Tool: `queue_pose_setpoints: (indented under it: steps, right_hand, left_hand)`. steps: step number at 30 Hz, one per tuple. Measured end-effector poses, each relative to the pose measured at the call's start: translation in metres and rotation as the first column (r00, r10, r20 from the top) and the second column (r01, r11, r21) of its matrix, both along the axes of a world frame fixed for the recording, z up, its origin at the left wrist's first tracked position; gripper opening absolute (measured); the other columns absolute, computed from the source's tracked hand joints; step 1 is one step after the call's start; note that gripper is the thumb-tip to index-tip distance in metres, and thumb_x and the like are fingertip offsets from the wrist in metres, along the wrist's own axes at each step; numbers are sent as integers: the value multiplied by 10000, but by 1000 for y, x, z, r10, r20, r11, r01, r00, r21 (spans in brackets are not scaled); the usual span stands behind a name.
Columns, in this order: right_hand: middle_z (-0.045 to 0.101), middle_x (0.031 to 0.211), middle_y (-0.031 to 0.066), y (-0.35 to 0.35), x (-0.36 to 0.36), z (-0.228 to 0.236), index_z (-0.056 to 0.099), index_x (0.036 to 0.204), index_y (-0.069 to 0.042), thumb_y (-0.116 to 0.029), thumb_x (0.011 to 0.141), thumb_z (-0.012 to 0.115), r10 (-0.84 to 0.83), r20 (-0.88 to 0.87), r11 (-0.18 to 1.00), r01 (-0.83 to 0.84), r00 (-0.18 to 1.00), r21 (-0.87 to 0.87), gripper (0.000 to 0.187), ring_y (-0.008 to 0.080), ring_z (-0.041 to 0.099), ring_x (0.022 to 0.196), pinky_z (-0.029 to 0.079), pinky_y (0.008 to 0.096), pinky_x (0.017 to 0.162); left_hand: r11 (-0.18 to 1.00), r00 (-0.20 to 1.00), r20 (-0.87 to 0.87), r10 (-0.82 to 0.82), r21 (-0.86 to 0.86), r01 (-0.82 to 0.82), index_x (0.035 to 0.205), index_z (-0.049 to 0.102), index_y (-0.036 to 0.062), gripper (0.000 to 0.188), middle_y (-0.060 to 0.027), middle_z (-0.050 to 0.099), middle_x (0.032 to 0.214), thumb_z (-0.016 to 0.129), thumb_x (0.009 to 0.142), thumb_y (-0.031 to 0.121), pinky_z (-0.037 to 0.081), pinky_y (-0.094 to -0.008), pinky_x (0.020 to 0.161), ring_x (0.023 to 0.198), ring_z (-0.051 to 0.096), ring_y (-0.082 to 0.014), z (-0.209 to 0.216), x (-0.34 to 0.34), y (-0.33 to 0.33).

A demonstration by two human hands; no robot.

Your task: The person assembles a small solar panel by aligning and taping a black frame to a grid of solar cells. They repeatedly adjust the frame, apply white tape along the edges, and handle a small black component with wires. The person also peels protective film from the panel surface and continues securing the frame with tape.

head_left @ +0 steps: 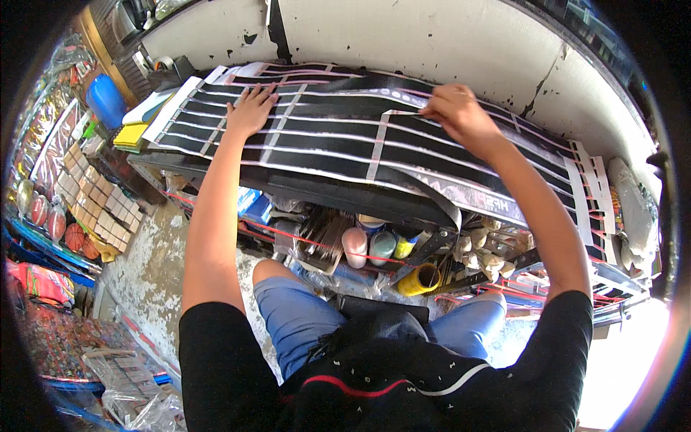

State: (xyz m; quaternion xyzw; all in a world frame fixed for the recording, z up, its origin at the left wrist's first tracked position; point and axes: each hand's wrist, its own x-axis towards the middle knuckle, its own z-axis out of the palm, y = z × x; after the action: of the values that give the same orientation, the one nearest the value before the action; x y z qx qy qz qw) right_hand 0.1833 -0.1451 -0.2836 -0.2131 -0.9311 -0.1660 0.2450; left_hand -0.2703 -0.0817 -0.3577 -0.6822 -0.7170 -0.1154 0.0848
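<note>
A long black sheet [324, 129] with white lines and cross strips lies along the table in front of me. It looks like cut sticker film. My left hand [252, 111] rests on its left part, palm down with fingers spread. Over the right half of the sheet, my right hand [461, 119] is closed in a pinch on a black strip, whose white edge [402, 113] runs up to my fingers. The exact tip of the strip is hidden by the fingers. One loose black strip [425, 189] curls over the table's front edge.
Yellow and white sheets [131, 135] lie at the table's left end, near a blue container [106, 101]. Beneath the table are a pink jar [355, 247], a yellow roll [419, 279] and bagged goods. A stained wall [403, 36] stands behind; packaged goods [65, 223] fill the left side.
</note>
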Motion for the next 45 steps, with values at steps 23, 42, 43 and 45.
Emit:
queue_pose_setpoints:
  steps: [23, 42, 43, 45]
  right_hand:
    - [620, 885, 82, -278, 178, -40, 682, 899, -51, -2, 806, 701, -747, -432, 665, 563, 506, -491, 107, 222, 603, 899, 434, 369, 878]
    - [499, 1210, 152, -228, 294, -164, 580, 1227, -102, -214, 949, 582, -449, -887, 112, 978, -107, -174, 300, 292, 396, 1196, 304, 446, 1024]
    - [488, 1263, 140, -228, 293, -171, 555, 1268, -91, -213, 952, 578, -399, -892, 193, 932, -213, -308, 340, 280, 398, 1216, 284, 452, 1047]
    - [472, 1348, 118, -242, 294, -173, 511, 1338, -78, -186, 951, 570, -267, -920, 419, 825, -288, -380, 405, 259, 392, 1261, 271, 455, 1077]
  left_hand:
    - [918, 897, 200, -394, 137, 373, 1477, 428, 125, 685, -150, 374, 1544, 340, 988, 596, 174, -386, 1198, 1460, 284, -291, -13, -32, 27]
    - [979, 976, 106, -193, -53, 199, 1566, 224, 299, 780, -78, 220, 1624, 277, 922, 736, 63, -601, 1163, 1507, 146, -282, -21, -69, 63]
    - [974, 966, 149, -210, -58, 220, 1556, 260, 287, 774, -88, 249, 1611, 313, 921, 726, 92, -577, 1168, 1496, 175, -294, -12, -64, 59]
    - [957, 918, 307, -250, -68, 283, 1493, 414, 230, 710, -127, 379, 1541, 474, 917, 641, 219, -479, 1163, 1434, 306, -336, 4, -49, 51]
